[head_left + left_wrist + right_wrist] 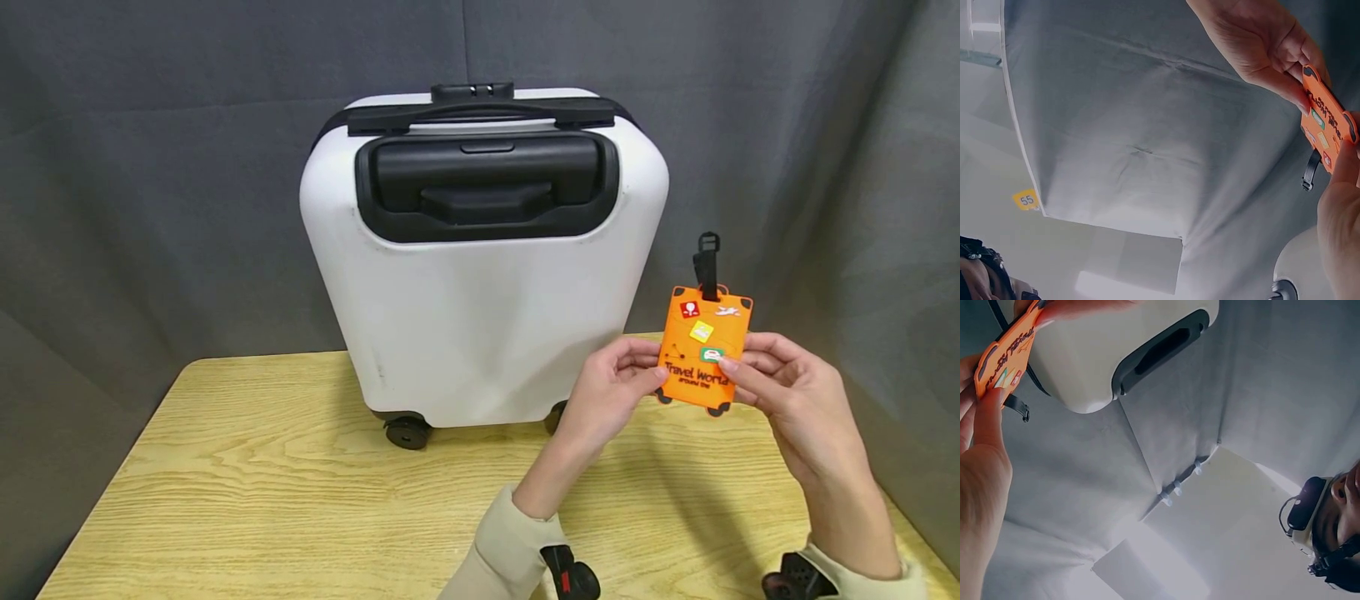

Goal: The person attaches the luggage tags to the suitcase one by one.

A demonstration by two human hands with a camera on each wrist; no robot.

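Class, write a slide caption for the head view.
Both hands hold an orange luggage tag beside a white suitcase.

Light wooden table (247,492), white suitcase (480,333) upright on its wheels

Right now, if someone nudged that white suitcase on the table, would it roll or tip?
The white suitcase would probably roll, since it stands upright on small wheels on the smooth wooden table. Being tall on a narrow base, it might tip if pushed near the top handle.
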